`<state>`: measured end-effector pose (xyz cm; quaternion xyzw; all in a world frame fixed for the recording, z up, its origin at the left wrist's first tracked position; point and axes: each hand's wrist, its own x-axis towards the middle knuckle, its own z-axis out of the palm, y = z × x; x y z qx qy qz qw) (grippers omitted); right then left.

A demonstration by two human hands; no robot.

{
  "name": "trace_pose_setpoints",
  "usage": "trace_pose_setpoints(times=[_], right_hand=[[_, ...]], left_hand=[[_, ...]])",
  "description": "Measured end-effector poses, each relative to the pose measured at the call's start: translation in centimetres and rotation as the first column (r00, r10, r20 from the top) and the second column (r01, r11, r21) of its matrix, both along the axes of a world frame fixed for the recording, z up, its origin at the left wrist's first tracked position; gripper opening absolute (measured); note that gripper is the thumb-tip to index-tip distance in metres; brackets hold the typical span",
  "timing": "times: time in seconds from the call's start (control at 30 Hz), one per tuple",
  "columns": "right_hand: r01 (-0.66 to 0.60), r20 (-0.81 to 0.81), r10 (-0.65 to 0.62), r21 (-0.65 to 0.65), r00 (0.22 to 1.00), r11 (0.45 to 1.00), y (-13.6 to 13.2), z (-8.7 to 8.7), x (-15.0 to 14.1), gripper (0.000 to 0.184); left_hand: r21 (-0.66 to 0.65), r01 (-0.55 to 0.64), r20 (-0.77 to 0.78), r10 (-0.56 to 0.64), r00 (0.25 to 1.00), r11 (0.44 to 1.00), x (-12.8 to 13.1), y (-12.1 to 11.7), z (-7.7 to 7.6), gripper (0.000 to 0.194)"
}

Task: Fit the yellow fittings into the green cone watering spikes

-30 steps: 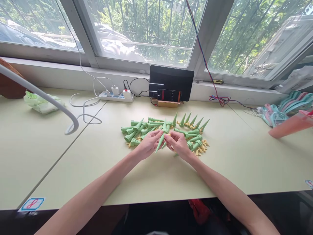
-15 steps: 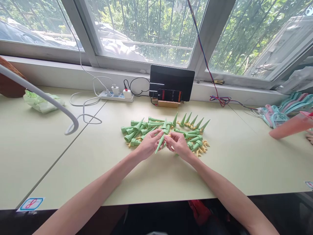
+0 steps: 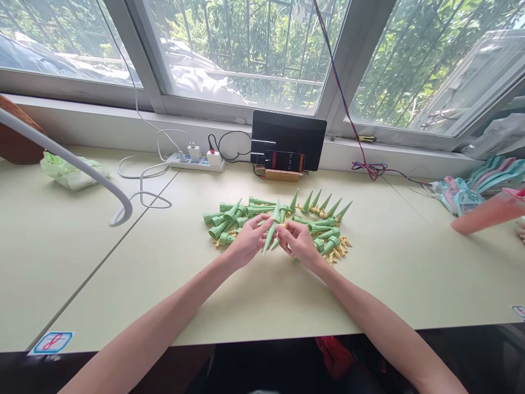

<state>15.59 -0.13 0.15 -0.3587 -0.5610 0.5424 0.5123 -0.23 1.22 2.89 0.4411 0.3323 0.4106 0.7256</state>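
My left hand (image 3: 249,241) is closed on a green plastic plant-watering spike (image 3: 269,238), its point slanting down toward me. My right hand (image 3: 302,239) pinches a small yellow valve piece (image 3: 283,225) against the spike's side, largely hidden by the fingers. To the left and behind lie several green spikes (image 3: 219,227) with ribbed caps. Further spikes (image 3: 330,233) lie beside my right hand, with small yellow pieces (image 3: 339,251) scattered around them. At the back right, several spikes (image 3: 318,198) stand point-up in a curved row.
Behind the pile a phone (image 3: 285,160) leans on a black tablet (image 3: 289,131). A power strip (image 3: 196,160) with white cables lies at the back left. On the right are a pink cup (image 3: 488,210) and blue and pink straps (image 3: 459,194).
The spike in my left hand has turned slightly and sits a little more upright. My right hand stays at its side, with the yellow piece less visible. The pile has not moved.
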Motion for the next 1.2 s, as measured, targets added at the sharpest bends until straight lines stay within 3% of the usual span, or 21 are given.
trace_pose_setpoints(times=[0.1, 0.2, 0.3, 0.47, 0.67, 0.93, 1.2], right_hand=[[0.073, -0.026, -0.073, 0.018, 0.997, 0.997, 0.0, 0.3, 0.0, 0.041], [0.221, -0.034, -0.22, 0.051, 0.975, 0.974, 0.0, 0.6, 0.2, 0.043], [0.334, -0.033, -0.333, 0.076, 0.942, 0.939, 0.1, 0.8, 0.3, 0.043], [0.37, -0.03, -0.369, 0.099, 0.929, 0.924, 0.2, 0.5, 0.4, 0.042], [0.343, 0.003, -0.347, 0.132, 0.938, 0.93, 0.2, 0.1, 0.3, 0.041], [0.333, 0.056, -0.347, 0.179, 0.936, 0.926, 0.2, -0.2, 0.4, 0.042], [0.326, 0.105, -0.35, 0.196, 0.931, 0.925, 0.1, -0.2, 0.4, 0.042]], left_hand=[[0.092, -0.105, -0.082, 0.113, 0.99, 0.99, -0.2, 0.0, 0.6, 0.044], [0.272, -0.165, -0.211, 0.226, 0.951, 0.948, -0.4, 0.1, 0.6, 0.042], [0.423, -0.116, -0.4, 0.3, 0.866, 0.899, -0.5, 0.1, 0.0, 0.036], [0.607, 0.03, -0.603, 0.435, 0.668, 0.794, -0.5, 0.0, -1.1, 0.024], [0.653, 0.115, -0.647, 0.473, 0.598, 0.749, -0.4, -0.2, -1.6, 0.02], [0.645, 0.193, -0.702, 0.475, 0.531, 0.739, -0.4, -0.1, -2.2, 0.025], [0.642, 0.257, -0.752, 0.526, 0.398, 0.722, -0.6, 0.0, -2.5, 0.024]])
